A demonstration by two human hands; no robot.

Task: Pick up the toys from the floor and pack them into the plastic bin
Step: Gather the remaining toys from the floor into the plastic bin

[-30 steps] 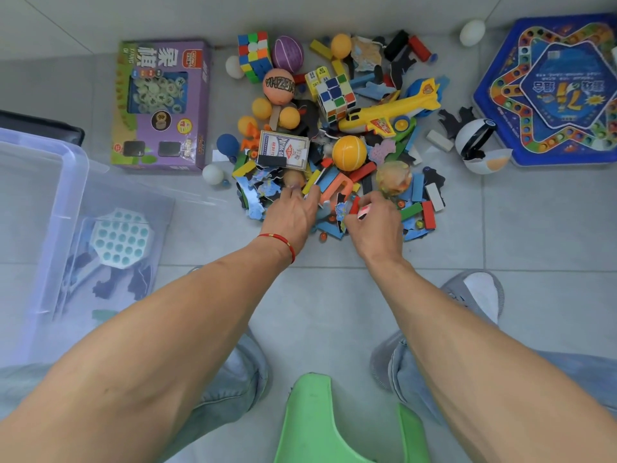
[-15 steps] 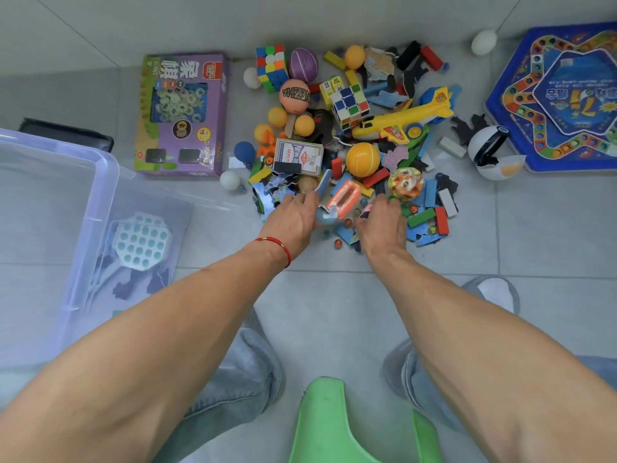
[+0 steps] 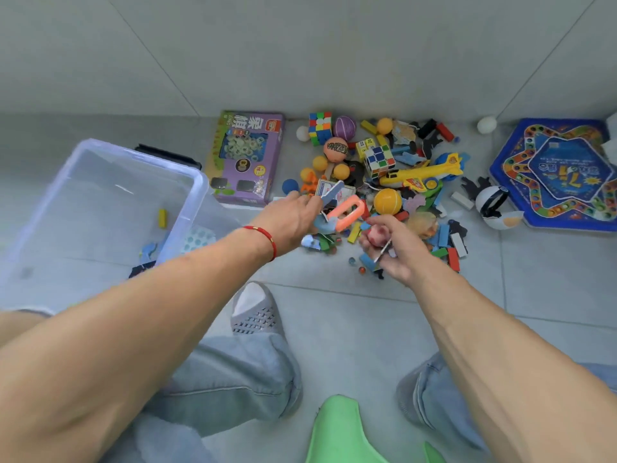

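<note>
Left hand (image 3: 293, 218) gripping foam pieces (image 3: 344, 213), right hand (image 3: 395, 250) pinching blurred small toys (image 3: 377, 233)

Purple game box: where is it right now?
In the head view, the purple game box lies flat on the floor by the wall, left of the toy pile and just right of the plastic bin.

Just 1 view here, a wide-angle head cam looking forward and steeply down past both forearms at the grey tiled floor (image 3: 334, 329). The scattered pile of colourful toys (image 3: 384, 182) sits mid-frame, fairly near, the clear plastic bin (image 3: 197, 182) at left, the wall base across the top. Edges bend noticeably.
</note>
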